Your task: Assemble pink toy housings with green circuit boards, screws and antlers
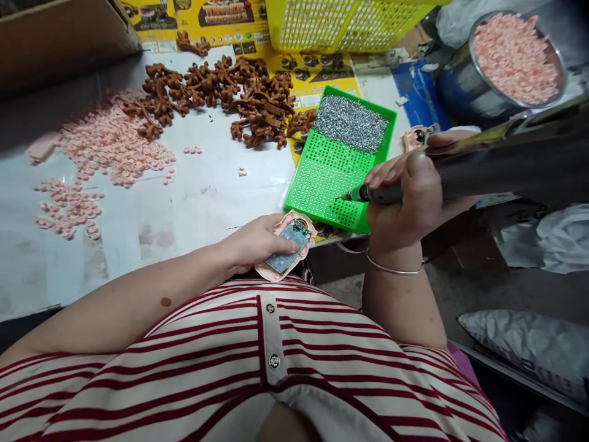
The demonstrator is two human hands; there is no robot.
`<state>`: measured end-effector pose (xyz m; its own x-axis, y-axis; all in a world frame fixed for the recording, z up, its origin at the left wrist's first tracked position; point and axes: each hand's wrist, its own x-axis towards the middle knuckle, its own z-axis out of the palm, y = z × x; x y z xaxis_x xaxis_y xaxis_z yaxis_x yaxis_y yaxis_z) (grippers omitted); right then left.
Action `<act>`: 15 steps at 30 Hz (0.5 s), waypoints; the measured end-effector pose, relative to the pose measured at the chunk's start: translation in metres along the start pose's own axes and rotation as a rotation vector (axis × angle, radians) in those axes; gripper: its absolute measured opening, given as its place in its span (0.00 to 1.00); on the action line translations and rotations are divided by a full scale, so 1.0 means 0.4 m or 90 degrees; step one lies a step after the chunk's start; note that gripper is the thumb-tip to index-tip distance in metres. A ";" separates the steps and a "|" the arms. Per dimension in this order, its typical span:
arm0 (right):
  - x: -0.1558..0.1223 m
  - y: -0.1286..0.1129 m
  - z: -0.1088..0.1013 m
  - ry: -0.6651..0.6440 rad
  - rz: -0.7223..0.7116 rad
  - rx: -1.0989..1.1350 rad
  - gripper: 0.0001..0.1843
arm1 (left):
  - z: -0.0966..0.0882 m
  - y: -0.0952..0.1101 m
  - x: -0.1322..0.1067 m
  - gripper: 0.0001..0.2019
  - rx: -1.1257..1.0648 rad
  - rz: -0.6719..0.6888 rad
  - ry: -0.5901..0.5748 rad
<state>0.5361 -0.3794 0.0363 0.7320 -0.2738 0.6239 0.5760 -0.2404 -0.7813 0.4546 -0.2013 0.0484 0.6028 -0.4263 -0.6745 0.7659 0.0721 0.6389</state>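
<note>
Pink shell [275, 275] fills the left grip [257, 240]; the right grip [407, 196] holds a dark driver [497, 156]. Steady the shell and bring the bit [353, 194] in square.

Left hand [258, 240] low — right hand [407, 195] higher

An assembly workshop, given a dark cylindrical screwdriver [497, 162] and, by the front edge of the white-covered counter [216, 205], a green perforated plastic tray [322, 175] of silver screws [352, 123].
</note>
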 end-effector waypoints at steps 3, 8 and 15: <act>0.002 -0.001 -0.007 -0.061 0.002 -0.036 0.16 | 0.002 0.004 -0.003 0.14 -0.003 -0.002 0.002; 0.002 0.002 -0.006 -0.094 -0.046 -0.011 0.12 | 0.004 0.006 -0.004 0.14 -0.017 0.001 0.013; 0.001 -0.014 0.011 -0.011 -0.011 0.132 0.05 | -0.015 -0.009 -0.009 0.16 -0.066 0.065 -0.003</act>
<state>0.5347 -0.3741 0.0408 0.7269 -0.2548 0.6377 0.6492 -0.0476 -0.7591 0.4509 -0.1947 0.0462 0.6778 -0.4159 -0.6063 0.7199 0.2080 0.6622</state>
